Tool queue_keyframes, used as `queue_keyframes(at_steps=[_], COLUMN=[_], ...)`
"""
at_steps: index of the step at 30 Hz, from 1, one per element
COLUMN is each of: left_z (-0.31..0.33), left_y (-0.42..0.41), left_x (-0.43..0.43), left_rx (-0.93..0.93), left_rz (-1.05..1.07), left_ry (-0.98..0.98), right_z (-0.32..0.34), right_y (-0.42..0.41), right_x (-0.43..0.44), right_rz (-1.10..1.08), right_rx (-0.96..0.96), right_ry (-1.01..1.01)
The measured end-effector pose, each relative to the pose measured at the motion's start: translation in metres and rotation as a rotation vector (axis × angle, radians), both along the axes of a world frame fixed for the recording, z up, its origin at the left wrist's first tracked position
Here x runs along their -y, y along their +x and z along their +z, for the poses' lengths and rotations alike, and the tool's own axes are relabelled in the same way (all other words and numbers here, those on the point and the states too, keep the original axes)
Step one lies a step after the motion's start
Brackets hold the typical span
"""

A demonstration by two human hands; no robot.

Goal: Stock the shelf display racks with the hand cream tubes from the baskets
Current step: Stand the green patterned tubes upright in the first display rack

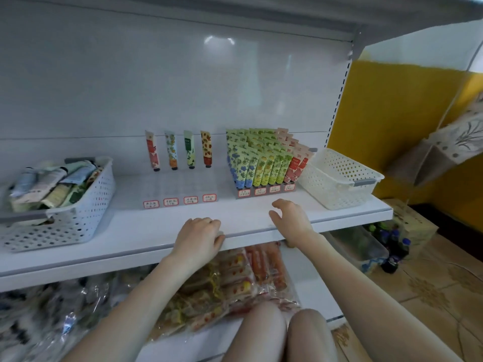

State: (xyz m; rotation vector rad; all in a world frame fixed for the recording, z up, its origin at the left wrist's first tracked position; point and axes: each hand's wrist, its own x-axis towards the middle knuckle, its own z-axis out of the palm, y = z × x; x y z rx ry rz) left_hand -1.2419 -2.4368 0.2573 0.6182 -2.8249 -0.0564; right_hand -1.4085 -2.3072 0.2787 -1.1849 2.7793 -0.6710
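A clear display rack (180,190) stands mid-shelf with only a back row of upright hand cream tubes (177,150). To its right a second rack (266,190) is packed with green, blue and red tubes (264,158). At the left, a white basket (78,218) holds a pile of mixed tubes (52,184). At the right sits an empty cream basket (337,178). My left hand (201,236) rests on the shelf's front edge and holds nothing. My right hand (290,220) hovers over the shelf front with loosely curled, empty fingers.
The white shelf board (146,231) has a white back panel behind it. Below it, packaged snacks (235,278) lie on a lower shelf. Bottles (392,246) and a box stand on the tiled floor at the right, against a yellow wall.
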Motion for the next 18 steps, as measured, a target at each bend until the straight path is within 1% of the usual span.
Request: queue_keyframes(at_steps=[9, 18], left_z=[0.025, 0.034], left_y=[0.03, 0.088], left_x=[-0.033, -0.019], left_rx=[-0.004, -0.084], left_rz=[-0.038, 0.001], left_ry=[-0.066, -0.067], right_z=[0.021, 0.022], right_y=[0.037, 0.101], right_x=[-0.03, -0.007], right_rz=[-0.027, 0.037], right_rx=[-0.027, -0.008], right_ry=[-0.082, -0.13])
